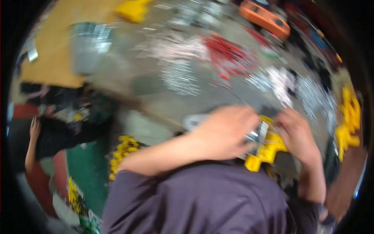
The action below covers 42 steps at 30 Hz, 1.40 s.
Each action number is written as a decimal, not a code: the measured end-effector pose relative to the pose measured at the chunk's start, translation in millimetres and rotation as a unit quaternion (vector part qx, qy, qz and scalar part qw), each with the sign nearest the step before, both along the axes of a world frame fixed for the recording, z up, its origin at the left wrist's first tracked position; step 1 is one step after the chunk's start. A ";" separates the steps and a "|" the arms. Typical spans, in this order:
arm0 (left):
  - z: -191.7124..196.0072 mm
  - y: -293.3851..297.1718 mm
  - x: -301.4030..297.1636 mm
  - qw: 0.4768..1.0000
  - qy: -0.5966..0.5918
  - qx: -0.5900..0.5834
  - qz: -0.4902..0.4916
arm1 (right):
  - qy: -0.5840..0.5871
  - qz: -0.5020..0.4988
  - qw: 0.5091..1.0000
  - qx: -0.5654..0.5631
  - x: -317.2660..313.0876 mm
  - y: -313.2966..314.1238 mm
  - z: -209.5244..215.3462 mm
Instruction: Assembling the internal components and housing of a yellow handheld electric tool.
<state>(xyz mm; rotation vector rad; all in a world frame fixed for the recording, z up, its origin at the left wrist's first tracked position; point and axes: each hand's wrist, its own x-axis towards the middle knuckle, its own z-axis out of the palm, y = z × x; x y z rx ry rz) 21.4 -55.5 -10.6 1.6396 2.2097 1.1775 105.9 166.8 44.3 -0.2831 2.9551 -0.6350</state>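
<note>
A wide grey work surface (156, 89) fills the upper part of the view, blurred throughout. At about ten o'clock a tan board (54, 50) lies on it. Toward twelve o'clock sits a heap of red parts (230, 54), with pale silvery metal pieces (179, 78) scattered just left of it and more silvery pieces (311, 93) toward two o'clock. An orange case (265, 17) rests near one o'clock at the far edge. Yellow plastic parts (348, 121) are piled at three o'clock, and another clump of yellow pieces (122, 150) lies at about eight o'clock beside the person's left forearm. At nine o'clock another person's hand (34, 128) shows near the rim.

Just right of centre, toward four o'clock, the two hands meet over a yellow plastic part (269, 150). The left hand (226, 132) is curled over the part's left side, its fingers closed around a small silvery metal piece (259, 134) that sits against the yellow part's upper edge. The right hand (298, 134) grips the part from its right side, fingers bent in over the top. The yellow part juts out below and between the two sets of fingers, its lower corner free of both hands. Blur hides exactly how each fingertip sits.
</note>
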 end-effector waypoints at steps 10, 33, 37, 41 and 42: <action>3.8 -0.3 8.7 0.994 0.042 0.082 0.053 | -0.091 -0.132 0.979 -0.124 18.6 -2.7 -10.6; 8.0 58.4 -17.8 0.980 -0.149 -0.089 -0.099 | -0.315 -0.146 0.874 -0.339 1.3 4.5 -0.8; 11.7 56.3 -19.2 0.977 -0.157 -0.101 -0.100 | -0.318 -0.206 0.848 -0.372 0.2 5.9 -9.2; 10.6 54.1 -18.7 0.980 -0.150 -0.090 -0.091 | -0.350 -0.168 0.827 -0.407 -6.2 6.2 -8.0; 10.7 54.7 -16.9 0.980 -0.152 -0.092 -0.091 | -0.353 -0.165 0.836 -0.387 -6.2 8.8 -10.2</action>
